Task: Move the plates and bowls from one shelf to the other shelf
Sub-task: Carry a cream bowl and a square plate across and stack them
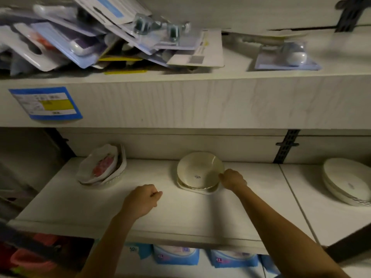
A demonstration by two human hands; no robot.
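Cream bowl stack point(199, 173) seen mid-shelf on white shelf board point(140, 213), top bowl tipped up toward back wall. Right hand point(232, 179) curled at stack's right rim, fingers pinched on top bowl's edge. Left hand point(141, 199) loosely fisted, nothing held, resting on board left of stack. Patterned dishes point(102, 167) leaned far left of stack; plate pile point(345, 181) well right, past board seam. Task judged unfinished: three groups left on this level; destination shelf cannot be told.
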